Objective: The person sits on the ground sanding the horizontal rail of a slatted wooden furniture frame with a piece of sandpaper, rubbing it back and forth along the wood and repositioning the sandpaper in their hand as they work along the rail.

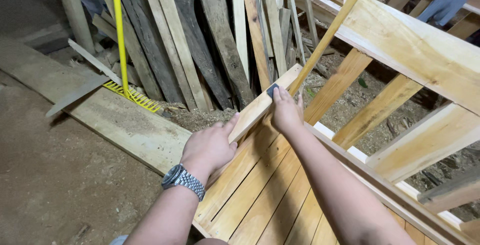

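We see the left hand (209, 147) gripping the near edge of a pale wooden board (262, 103), which lies across a slatted wooden frame (260, 195). The right hand (286, 111) presses a small dark sanding block (272, 90) onto the board's end; a yellow rake (131, 95) lies well apart.

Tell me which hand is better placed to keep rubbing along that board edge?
Right, probably. The right hand already presses the dark sanding pad on the board edge, while the left hand only grips the board lower down, steadying it.
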`<move>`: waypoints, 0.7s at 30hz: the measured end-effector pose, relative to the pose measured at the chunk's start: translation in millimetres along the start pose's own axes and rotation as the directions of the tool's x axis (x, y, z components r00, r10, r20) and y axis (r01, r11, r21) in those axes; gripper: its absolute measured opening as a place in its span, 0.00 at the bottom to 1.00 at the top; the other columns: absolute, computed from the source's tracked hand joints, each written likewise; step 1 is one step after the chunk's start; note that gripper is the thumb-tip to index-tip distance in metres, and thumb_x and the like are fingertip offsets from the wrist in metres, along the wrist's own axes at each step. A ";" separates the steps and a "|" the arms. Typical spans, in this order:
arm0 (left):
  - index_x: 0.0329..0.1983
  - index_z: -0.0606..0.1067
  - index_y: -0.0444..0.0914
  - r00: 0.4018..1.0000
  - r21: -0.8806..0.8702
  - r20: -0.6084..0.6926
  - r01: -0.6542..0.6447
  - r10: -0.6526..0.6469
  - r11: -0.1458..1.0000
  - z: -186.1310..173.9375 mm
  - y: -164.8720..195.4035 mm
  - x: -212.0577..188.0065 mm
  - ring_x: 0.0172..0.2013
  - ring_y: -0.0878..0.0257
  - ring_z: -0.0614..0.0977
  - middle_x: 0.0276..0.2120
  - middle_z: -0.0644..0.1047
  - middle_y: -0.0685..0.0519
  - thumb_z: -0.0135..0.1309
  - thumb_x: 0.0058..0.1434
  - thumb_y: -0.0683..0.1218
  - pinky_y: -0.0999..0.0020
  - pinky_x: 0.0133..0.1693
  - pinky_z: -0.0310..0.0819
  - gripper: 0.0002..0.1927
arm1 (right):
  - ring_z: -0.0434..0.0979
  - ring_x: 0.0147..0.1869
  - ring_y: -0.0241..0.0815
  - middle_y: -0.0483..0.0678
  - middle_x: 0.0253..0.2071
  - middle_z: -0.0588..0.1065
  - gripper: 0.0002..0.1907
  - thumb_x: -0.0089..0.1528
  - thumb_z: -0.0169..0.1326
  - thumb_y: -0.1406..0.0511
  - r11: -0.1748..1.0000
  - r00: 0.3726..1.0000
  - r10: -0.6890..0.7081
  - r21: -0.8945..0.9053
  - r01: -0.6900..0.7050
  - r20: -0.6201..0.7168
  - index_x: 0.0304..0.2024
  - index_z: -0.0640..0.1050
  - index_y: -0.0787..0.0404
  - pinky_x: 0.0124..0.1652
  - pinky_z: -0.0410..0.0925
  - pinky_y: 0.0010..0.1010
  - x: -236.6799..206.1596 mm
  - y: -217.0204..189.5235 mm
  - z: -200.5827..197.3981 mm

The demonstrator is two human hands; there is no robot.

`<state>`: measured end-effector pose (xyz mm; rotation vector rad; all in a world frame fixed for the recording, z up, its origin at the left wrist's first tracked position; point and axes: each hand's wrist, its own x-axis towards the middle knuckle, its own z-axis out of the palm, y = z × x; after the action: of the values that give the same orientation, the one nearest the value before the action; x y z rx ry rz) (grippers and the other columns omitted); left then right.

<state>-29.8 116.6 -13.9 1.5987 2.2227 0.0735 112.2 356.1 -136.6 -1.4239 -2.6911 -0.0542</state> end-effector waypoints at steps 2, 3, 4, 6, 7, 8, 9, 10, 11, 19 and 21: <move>0.79 0.46 0.55 1.000 -0.009 -0.006 0.001 -0.001 1.000 1.1 -0.1 5.8 0.56 0.51 0.77 0.60 0.72 0.47 0.50 0.65 0.56 0.55 0.58 0.71 0.41 | 0.50 0.81 0.39 0.46 0.78 0.54 0.46 0.56 0.57 0.67 0.999 0.999 -0.034 -0.013 0.035 0.040 0.76 0.56 0.56 0.74 0.36 0.55 -7.7 3.1 -4.6; 0.79 0.46 0.54 1.000 -0.011 -0.020 -0.008 0.008 1.000 2.1 0.5 9.4 0.57 0.51 0.77 0.60 0.72 0.47 0.50 0.65 0.56 0.55 0.58 0.71 0.42 | 0.50 0.81 0.37 0.45 0.78 0.54 0.46 0.57 0.57 0.66 0.999 0.996 -0.044 -0.025 0.045 0.072 0.76 0.55 0.54 0.74 0.35 0.56 -7.7 5.3 -9.9; 0.79 0.46 0.53 0.999 -0.011 -0.026 -0.018 0.018 1.000 4.2 0.6 11.5 0.57 0.51 0.77 0.61 0.72 0.47 0.50 0.65 0.56 0.56 0.58 0.71 0.42 | 0.49 0.81 0.36 0.43 0.78 0.54 0.45 0.57 0.58 0.65 0.998 0.993 -0.049 -0.035 0.053 0.110 0.75 0.55 0.53 0.75 0.35 0.57 -6.6 6.8 -15.7; 0.79 0.47 0.52 0.999 0.000 -0.031 -0.035 0.035 0.999 8.4 0.5 14.4 0.57 0.51 0.77 0.62 0.71 0.48 0.50 0.65 0.56 0.55 0.58 0.72 0.41 | 0.48 0.82 0.38 0.43 0.78 0.52 0.47 0.57 0.61 0.62 1.000 0.988 0.000 -0.030 0.004 0.152 0.75 0.54 0.53 0.75 0.35 0.57 3.9 6.6 -28.8; 0.79 0.48 0.52 0.998 0.009 -0.036 -0.041 0.041 0.999 10.4 -0.2 14.7 0.57 0.51 0.77 0.62 0.71 0.48 0.50 0.65 0.56 0.55 0.58 0.72 0.41 | 0.47 0.82 0.39 0.43 0.78 0.52 0.48 0.56 0.62 0.61 1.000 0.985 0.023 -0.024 -0.019 0.170 0.75 0.54 0.53 0.74 0.35 0.57 9.2 4.5 -34.0; 0.78 0.49 0.54 0.997 0.022 -0.053 -0.056 0.057 0.998 11.3 -0.4 15.5 0.58 0.51 0.76 0.63 0.70 0.48 0.50 0.65 0.56 0.55 0.58 0.72 0.40 | 0.48 0.81 0.39 0.44 0.78 0.52 0.48 0.57 0.62 0.61 0.999 0.988 0.027 -0.023 -0.024 0.152 0.75 0.53 0.53 0.74 0.35 0.58 13.2 1.6 -37.9; 0.77 0.49 0.55 0.995 0.033 -0.072 -0.072 0.074 0.997 11.7 -0.6 15.9 0.59 0.51 0.75 0.63 0.69 0.48 0.51 0.64 0.57 0.55 0.58 0.71 0.40 | 0.48 0.81 0.40 0.44 0.79 0.51 0.48 0.57 0.61 0.61 0.999 0.991 0.032 -0.025 -0.029 0.133 0.76 0.53 0.53 0.73 0.36 0.58 15.2 -1.6 -40.3; 0.76 0.50 0.57 0.992 0.043 -0.087 -0.089 0.092 0.995 12.2 -0.4 15.9 0.60 0.52 0.74 0.64 0.68 0.48 0.51 0.64 0.57 0.55 0.58 0.70 0.39 | 0.48 0.81 0.41 0.45 0.79 0.51 0.48 0.58 0.61 0.62 0.999 0.992 0.039 -0.028 -0.036 0.118 0.76 0.53 0.54 0.72 0.36 0.59 14.6 -3.9 -41.3; 0.76 0.50 0.57 0.993 0.057 -0.075 -0.082 0.086 0.995 12.2 -0.6 15.3 0.60 0.51 0.74 0.64 0.68 0.48 0.51 0.64 0.57 0.54 0.57 0.71 0.39 | 0.47 0.81 0.41 0.45 0.78 0.51 0.50 0.57 0.62 0.60 0.999 0.989 0.017 -0.040 -0.011 0.150 0.76 0.52 0.54 0.73 0.36 0.58 12.1 -6.1 -40.8; 0.79 0.50 0.56 0.997 0.049 -0.035 -0.063 0.065 0.997 7.4 0.2 13.8 0.57 0.52 0.76 0.58 0.72 0.47 0.48 0.66 0.57 0.55 0.57 0.72 0.39 | 0.50 0.81 0.36 0.41 0.78 0.52 0.49 0.56 0.58 0.67 0.984 0.966 -0.150 -0.067 0.167 0.210 0.77 0.52 0.49 0.75 0.36 0.57 1.8 14.5 -35.7; 0.79 0.49 0.56 0.998 0.033 -0.024 -0.053 0.053 0.998 7.9 1.1 12.9 0.57 0.52 0.77 0.58 0.72 0.47 0.47 0.66 0.56 0.55 0.57 0.72 0.38 | 0.49 0.81 0.37 0.42 0.79 0.52 0.50 0.55 0.57 0.70 0.990 0.974 -0.111 -0.061 0.125 0.199 0.77 0.52 0.49 0.74 0.38 0.56 21.2 15.5 -38.7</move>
<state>-29.5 127.4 -24.5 1.6829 2.2111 0.0728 115.8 379.4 -96.2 -1.3525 -2.9611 -0.0222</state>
